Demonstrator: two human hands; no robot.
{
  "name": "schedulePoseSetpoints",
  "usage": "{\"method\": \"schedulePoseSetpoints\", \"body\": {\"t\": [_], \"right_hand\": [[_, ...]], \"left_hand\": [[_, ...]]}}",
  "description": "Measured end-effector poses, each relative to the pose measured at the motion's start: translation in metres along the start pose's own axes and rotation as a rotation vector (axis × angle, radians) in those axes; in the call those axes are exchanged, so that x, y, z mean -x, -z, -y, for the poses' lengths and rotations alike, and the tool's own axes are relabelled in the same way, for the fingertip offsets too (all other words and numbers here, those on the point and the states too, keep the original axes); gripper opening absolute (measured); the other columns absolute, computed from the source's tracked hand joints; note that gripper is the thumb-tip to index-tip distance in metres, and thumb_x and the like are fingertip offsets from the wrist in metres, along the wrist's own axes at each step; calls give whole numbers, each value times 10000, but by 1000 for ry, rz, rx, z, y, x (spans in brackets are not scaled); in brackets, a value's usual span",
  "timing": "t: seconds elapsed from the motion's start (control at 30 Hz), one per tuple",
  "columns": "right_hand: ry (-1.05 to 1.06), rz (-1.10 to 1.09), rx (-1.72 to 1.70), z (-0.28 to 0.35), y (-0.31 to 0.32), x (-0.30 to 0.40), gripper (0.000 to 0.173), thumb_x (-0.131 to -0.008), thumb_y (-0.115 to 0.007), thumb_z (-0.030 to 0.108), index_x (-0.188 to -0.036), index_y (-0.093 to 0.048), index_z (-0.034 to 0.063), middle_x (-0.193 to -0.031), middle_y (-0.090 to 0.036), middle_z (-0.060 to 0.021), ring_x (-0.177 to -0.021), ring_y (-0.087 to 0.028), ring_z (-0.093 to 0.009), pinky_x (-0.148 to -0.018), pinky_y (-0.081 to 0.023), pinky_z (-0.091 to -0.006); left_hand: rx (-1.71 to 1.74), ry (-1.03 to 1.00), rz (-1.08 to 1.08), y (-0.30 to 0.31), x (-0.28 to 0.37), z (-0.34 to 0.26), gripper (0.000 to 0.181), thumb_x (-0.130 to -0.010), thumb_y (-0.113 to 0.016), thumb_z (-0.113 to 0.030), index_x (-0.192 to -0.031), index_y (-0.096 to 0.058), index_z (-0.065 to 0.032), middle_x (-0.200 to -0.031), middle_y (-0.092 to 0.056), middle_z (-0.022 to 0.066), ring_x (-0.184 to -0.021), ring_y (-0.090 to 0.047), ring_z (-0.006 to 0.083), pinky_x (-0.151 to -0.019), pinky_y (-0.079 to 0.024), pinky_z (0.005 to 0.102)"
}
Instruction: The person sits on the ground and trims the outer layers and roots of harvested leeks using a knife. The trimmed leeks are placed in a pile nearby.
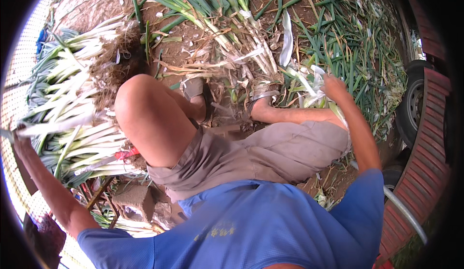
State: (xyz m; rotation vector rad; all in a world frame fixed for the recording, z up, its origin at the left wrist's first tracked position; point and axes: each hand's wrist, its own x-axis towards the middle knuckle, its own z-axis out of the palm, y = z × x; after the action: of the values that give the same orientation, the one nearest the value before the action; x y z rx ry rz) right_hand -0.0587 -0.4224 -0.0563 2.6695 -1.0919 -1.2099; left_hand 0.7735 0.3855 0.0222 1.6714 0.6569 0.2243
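At the far left, my left hand (22, 142) grips a long green onion (58, 125). Its white stalk is blurred and points right above a row of green onions (69, 84), whose roots face my knee. My right hand (333, 87) is beyond my right knee, its fingers closed on pale peeled leaf skins (317, 70). More white and light-green peelings (308, 91) hang or lie around those fingers; which of them are held is hard to see. A bundle of unpeeled green onions (224, 29) lies on the soil before my feet.
A knife with a red-wrapped handle (127, 154) rests on the left row. Green leaf waste (348, 48) heaps at the right, near a wheel (413, 95) and a red slatted metal frame (429, 135). A concrete block (134, 200) stands behind my left side.
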Motion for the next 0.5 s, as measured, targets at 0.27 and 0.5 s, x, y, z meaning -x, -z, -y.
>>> {"method": "schedulePoseSetpoints", "body": {"t": [0.27,0.5], "right_hand": [[-122,93,-677,91,-83,-163,641,-878,-647,337,-1371,-488,-41,-1340,-561,-270,-1234,-559,-378,-1063,-422,-417],[-219,136,-680,146,-104,-190,647,-832,-720,298,-1357,-513,-20,-1268,-626,-224,-1166,-609,-348,-1013,-447,-393]], "left_hand": [[-286,-77,-297,50,161,87,418,-946,-657,-185,-1178,-496,123,-1114,-612,216,-954,-628,287,-725,-609,380],[-73,-182,306,-36,311,116,394,-1000,-576,-171,-1296,-470,65,-1231,-594,236,-1052,-646,324,-857,-590,391]]}}
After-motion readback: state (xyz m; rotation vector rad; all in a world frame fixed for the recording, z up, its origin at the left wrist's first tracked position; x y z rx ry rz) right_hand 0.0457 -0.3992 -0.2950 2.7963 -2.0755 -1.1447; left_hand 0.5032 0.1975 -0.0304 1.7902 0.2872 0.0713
